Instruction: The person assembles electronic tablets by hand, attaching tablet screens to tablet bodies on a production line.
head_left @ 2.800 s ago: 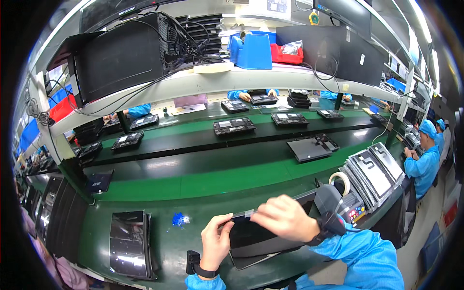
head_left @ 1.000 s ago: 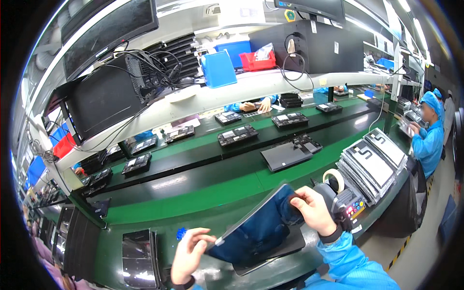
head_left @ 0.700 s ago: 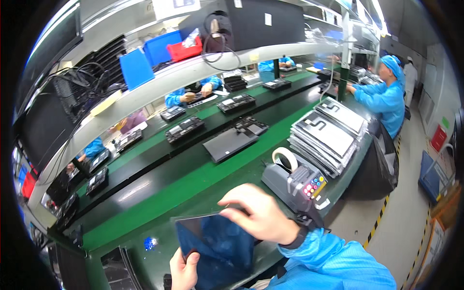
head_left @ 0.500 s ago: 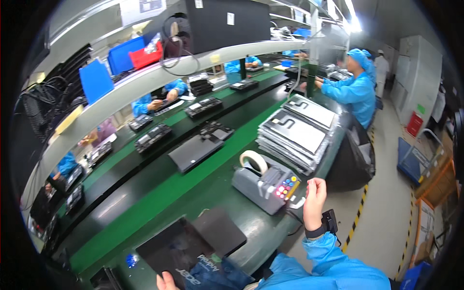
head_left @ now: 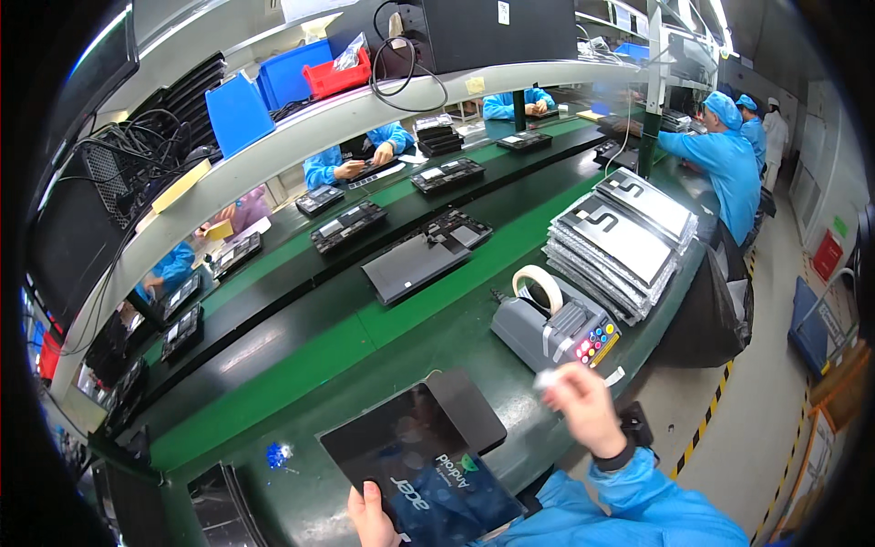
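Note:
My left hand grips the near left edge of a black tablet, thumb on top of its screen; its other fingers are hidden beneath. The tablet lies tilted toward me, and its screen shows white lettering and a small green logo. Fingertips of my right hand pinch a small white piece, blurred, above the bench to the right of the tablet. Just beyond that hand stands a grey tape dispenser with a cream tape roll and coloured buttons. A dark flat panel lies partly under the tablet.
A stack of bubble-wrapped panels stands beyond the dispenser. Opened devices line the green conveyor bench. Blue crumpled bits and dark panels lie at left. A black bag hangs at the right edge. Co-workers in blue sit across and further along.
My right hand has moved left and closer to me, away from the dispenser's side, with the white piece now visible at its fingertips. My view has shifted; the left hand still holds the tablet.

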`<state>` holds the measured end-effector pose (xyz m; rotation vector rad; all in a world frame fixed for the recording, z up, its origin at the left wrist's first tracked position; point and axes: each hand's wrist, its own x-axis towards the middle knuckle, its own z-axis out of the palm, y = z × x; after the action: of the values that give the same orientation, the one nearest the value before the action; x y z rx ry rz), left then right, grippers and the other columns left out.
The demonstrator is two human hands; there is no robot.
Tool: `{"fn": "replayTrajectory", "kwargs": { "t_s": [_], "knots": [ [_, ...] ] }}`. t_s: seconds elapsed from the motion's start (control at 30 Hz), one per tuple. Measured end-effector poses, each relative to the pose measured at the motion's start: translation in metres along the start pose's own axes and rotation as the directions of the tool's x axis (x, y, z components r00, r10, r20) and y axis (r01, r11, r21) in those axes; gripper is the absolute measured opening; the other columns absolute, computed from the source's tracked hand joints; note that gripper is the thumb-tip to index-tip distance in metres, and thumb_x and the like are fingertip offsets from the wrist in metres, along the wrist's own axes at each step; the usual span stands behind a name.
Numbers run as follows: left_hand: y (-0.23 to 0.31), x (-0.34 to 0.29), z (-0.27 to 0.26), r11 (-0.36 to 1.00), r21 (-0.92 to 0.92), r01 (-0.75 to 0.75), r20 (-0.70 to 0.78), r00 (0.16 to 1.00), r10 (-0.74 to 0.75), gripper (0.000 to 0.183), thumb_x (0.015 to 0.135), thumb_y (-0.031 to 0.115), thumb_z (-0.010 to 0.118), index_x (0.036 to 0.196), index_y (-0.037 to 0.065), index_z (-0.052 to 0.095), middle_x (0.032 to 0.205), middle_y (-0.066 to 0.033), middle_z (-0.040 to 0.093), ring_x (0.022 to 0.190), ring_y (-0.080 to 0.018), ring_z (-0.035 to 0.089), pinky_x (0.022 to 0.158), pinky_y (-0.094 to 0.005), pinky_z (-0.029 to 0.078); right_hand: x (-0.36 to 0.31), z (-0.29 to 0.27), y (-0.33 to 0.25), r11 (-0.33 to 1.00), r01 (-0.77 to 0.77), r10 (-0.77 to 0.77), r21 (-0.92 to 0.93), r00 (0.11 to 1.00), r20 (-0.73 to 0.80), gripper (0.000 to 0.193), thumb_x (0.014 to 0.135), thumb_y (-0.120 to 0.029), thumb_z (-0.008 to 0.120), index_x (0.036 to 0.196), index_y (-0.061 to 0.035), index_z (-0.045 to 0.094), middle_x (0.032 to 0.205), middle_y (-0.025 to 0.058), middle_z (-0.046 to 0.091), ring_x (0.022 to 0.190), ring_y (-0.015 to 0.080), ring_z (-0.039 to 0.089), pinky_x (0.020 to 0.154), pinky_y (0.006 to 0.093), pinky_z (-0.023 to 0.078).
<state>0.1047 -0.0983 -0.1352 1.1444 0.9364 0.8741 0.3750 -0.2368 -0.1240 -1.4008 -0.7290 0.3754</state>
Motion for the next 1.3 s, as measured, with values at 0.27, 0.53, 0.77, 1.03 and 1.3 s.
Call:
{"fn": "replayTrajectory", "kwargs": {
  "t_s": [0.27,0.53,0.77,1.03,1.3],
  "knots": [
    [0.010,-0.012,0.008,0.992,0.091,0.087,-0.080,0.994,-0.080,0.040,0.096,0.029,0.049,0.119,-0.004,0.052,0.113,-0.0123,0.059,0.098,-0.0210,0.053,0.088,-0.0315,0.041,0.024,0.079,-0.024,0.938,0.236,-0.117,-0.252,0.904,0.411,0.024,0.087,-0.025,0.062,0.080,-0.0032,0.057,0.072,0.0073,0.052,0.061,0.0200,0.052,0.057,0.0302,0.044],
    [0.008,-0.013,0.003,0.984,0.177,-0.032,-0.038,0.998,0.040,0.039,0.096,0.027,0.047,0.118,-0.005,0.053,0.112,-0.0145,0.060,0.099,-0.0229,0.054,0.087,-0.0331,0.042,-0.002,0.103,-0.008,0.645,0.502,-0.566,-0.576,0.820,0.080,0.014,0.071,-0.012,0.075,0.078,-0.0080,0.064,0.077,0.0054,0.058,0.069,0.0235,0.054,0.060,0.0342,0.044],
    [-0.008,-0.016,-0.003,0.988,0.139,-0.073,0.023,0.997,0.070,0.036,0.096,0.021,0.047,0.119,-0.005,0.051,0.113,-0.0139,0.059,0.101,-0.0223,0.054,0.089,-0.0319,0.041,0.004,0.115,-0.005,0.764,0.454,-0.514,-0.459,0.858,-0.007,0.013,0.073,-0.010,0.074,0.078,-0.0053,0.063,0.076,0.0051,0.061,0.066,0.0209,0.055,0.056,0.0313,0.044],
    [-0.018,-0.022,0.002,0.998,0.040,-0.057,-0.061,0.996,0.059,0.034,0.096,0.018,0.046,0.122,-0.004,0.050,0.115,-0.0123,0.058,0.102,-0.0213,0.053,0.090,-0.0317,0.040,-0.006,0.134,0.003,0.997,-0.042,0.039,-0.059,0.998,-0.054,0.021,0.088,-0.019,0.063,0.090,0.0017,0.060,0.076,0.0136,0.065,0.068,0.0202,0.062,0.064,0.0320,0.048],
    [-0.005,-0.020,-0.011,1.000,-0.011,0.028,-0.183,0.983,-0.029,0.038,0.097,0.028,0.045,0.118,-0.003,0.052,0.113,-0.0099,0.058,0.097,-0.0188,0.055,0.084,-0.0312,0.044,0.008,0.103,0.040,0.815,-0.579,0.399,-0.023,0.531,0.748,0.061,0.099,-0.048,0.025,0.113,0.0001,0.060,0.097,0.0070,0.065,0.086,0.0151,0.059,0.081,0.0297,0.046]
  ]
}}
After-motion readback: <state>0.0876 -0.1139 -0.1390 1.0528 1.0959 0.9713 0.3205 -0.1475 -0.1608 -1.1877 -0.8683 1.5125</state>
